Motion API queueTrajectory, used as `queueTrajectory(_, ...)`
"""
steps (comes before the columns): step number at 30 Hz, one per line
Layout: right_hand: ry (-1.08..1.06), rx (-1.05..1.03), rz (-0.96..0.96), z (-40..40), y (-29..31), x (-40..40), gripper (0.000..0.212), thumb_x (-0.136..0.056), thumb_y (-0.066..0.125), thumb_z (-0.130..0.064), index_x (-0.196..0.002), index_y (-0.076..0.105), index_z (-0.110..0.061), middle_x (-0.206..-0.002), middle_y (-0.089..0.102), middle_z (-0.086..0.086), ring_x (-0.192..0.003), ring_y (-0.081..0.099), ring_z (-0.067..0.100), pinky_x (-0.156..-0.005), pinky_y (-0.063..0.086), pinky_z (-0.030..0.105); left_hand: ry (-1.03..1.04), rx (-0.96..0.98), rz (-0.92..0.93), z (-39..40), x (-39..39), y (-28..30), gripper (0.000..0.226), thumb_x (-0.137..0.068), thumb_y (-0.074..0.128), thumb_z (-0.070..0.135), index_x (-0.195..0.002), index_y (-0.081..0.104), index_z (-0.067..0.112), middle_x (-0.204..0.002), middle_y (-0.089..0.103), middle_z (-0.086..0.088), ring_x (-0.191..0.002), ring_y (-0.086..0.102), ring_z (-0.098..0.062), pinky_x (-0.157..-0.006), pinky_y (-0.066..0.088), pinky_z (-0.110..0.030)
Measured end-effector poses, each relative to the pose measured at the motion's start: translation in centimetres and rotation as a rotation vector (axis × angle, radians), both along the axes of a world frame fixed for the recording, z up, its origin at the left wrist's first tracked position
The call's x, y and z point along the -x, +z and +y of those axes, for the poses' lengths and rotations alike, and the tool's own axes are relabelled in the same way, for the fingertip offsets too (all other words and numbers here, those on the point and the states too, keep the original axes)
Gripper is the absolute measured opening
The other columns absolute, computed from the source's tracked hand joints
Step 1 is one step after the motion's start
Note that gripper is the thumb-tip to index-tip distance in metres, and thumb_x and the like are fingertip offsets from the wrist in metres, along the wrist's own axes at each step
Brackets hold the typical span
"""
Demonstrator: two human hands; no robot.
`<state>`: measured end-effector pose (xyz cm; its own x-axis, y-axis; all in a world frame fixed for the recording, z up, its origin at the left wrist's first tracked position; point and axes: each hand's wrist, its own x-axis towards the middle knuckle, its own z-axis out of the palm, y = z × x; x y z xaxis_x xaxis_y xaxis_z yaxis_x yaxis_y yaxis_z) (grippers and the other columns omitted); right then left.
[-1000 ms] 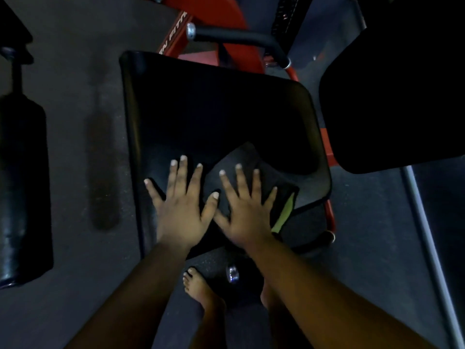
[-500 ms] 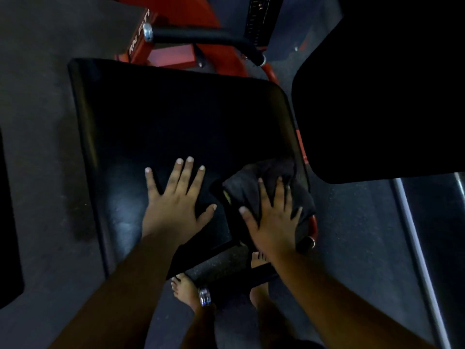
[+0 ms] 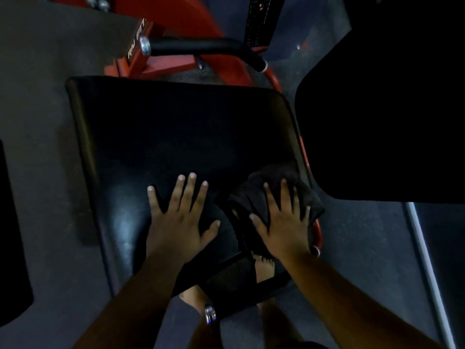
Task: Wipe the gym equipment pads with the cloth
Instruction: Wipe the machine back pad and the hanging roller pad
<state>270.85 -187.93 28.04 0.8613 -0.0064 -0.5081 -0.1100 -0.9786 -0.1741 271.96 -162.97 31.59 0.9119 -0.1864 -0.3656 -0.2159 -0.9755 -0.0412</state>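
A wide black seat pad [image 3: 176, 137] fills the middle of the view. My left hand [image 3: 180, 215] lies flat on its near part, fingers spread, holding nothing. My right hand [image 3: 284, 222] presses down on a bunched dark cloth [image 3: 254, 195] at the pad's near right corner, fingers spread over it. Part of the cloth hangs over the pad's right edge.
A second large black pad [image 3: 382, 109] stands at the right, close to the cloth. Red machine frame [image 3: 163, 59] and a black handle bar [image 3: 201, 45] lie beyond the seat. Another dark pad [image 3: 12, 235] is at the left edge. My bare feet [image 3: 264, 267] stand below the seat.
My right hand has slid the cloth from the pad's near middle to its right corner, bunching it up. My left hand stayed flat on the pad.
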Motion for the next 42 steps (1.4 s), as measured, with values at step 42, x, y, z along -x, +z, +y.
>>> queueTrajectory(42, 0.972, -0.007, 0.109, 19.0, 13.0, 13.7, 0.052, -0.102, 0.048, -0.023, -0.151, 0.044, -0.039, -0.169, 0.015, 0.001, -0.137, 0.027, 0.040, -0.108, 0.034, 0.056, 1.403, 1.009, 0.440, 8.1, 21.8, 12.0, 0.083, -0.100, 0.038, 0.062, -0.164, 0.004, 0.022, -0.166, 0.026, -0.009, -0.149, 0.034, -0.031, -0.106, 0.032, -0.028)
